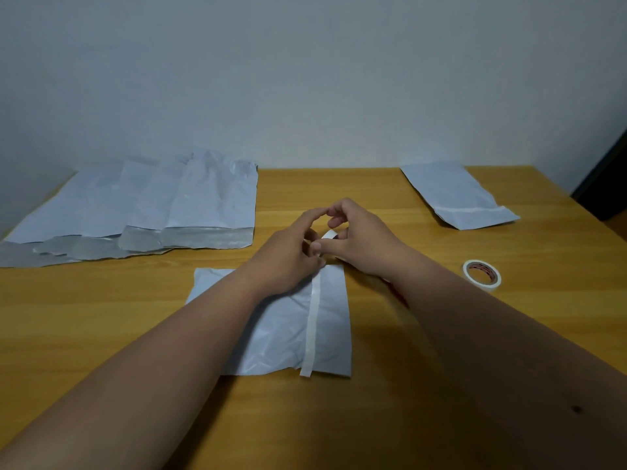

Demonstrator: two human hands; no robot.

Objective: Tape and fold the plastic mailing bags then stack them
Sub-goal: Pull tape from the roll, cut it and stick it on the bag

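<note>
Folded mailing bag (281,320) lies mid-desk (424,385), a white tape strip (312,320) running down it. At its far edge both hands pinch the strip's loose end: left hand (288,262) and right hand (359,239), each grip closed on tape. Unfolded bags (135,205) lie far left, a finished bag (458,198) far right, a tape roll (481,275) beside.

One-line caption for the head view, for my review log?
Both hands, left hand and right hand, pinch the far end of a tape strip along a folded mailing bag; tape roll lies to the right.
</note>
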